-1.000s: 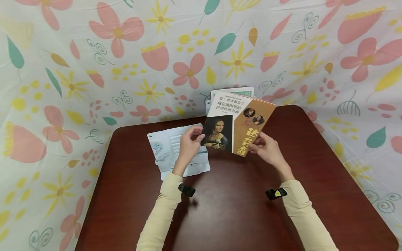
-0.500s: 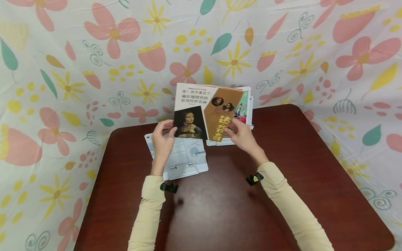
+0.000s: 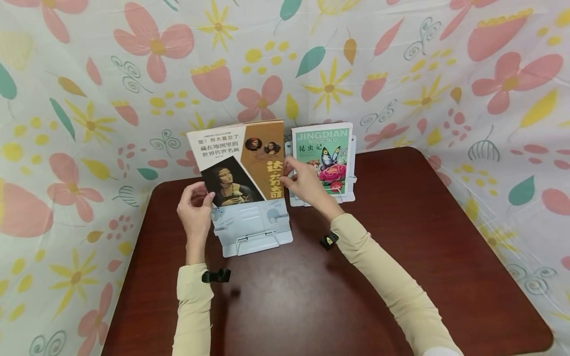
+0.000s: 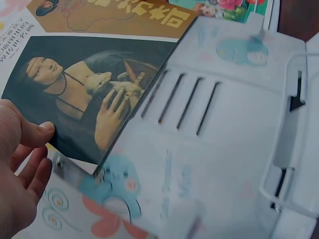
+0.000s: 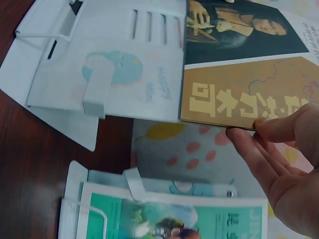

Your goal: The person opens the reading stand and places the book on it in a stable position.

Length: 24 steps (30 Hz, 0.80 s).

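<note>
Both hands hold a book [image 3: 263,173] with a white and brown cover and a portrait painting, upright in front of the upper part of a pale blue book stand [image 3: 249,220]. My left hand [image 3: 195,207] pinches the book's left edge, thumb on the cover, as the left wrist view shows. At the opposite edge my right hand [image 3: 307,182] pinches it between thumb [image 5: 279,128] and fingers. The book's lower edge lies across the stand's slotted back plate [image 4: 199,129], above the wire holder [image 3: 258,240] at the base.
Just right stands a second book stand [image 3: 352,183] bearing a green book [image 3: 307,143] with a butterfly and a pink flower. Both stands are on a dark red-brown table [image 3: 378,287]. A flower-patterned cloth [image 3: 401,64] hangs behind.
The book has moved left, from in front of the right stand to the left stand, carried by both hands. The green book has come into full view.
</note>
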Motion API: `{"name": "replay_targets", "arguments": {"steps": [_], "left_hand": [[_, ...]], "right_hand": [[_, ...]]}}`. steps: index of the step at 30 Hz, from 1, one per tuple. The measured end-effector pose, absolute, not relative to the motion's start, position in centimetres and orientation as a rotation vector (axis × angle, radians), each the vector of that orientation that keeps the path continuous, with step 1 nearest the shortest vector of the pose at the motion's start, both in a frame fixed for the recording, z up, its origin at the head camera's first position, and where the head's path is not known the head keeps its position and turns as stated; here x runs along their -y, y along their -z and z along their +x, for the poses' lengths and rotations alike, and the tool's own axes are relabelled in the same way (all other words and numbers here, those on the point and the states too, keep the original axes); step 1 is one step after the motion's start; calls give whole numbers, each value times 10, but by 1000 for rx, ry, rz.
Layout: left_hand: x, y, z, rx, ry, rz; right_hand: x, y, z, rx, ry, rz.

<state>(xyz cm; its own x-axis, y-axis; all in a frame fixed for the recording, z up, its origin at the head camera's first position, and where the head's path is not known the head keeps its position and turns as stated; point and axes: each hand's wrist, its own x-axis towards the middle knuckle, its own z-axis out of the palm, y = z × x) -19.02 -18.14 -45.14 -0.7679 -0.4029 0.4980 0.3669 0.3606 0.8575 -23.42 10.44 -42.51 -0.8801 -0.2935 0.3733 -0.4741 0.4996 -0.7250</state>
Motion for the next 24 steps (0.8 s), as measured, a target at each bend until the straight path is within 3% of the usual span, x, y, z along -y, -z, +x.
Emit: {"name": "replay_targets", "arguments": {"steps": [24], "left_hand": [[201,497,-164,2216,1427,143]], "right_hand": [[-99,470,-214,2672,-1187,581]]}}
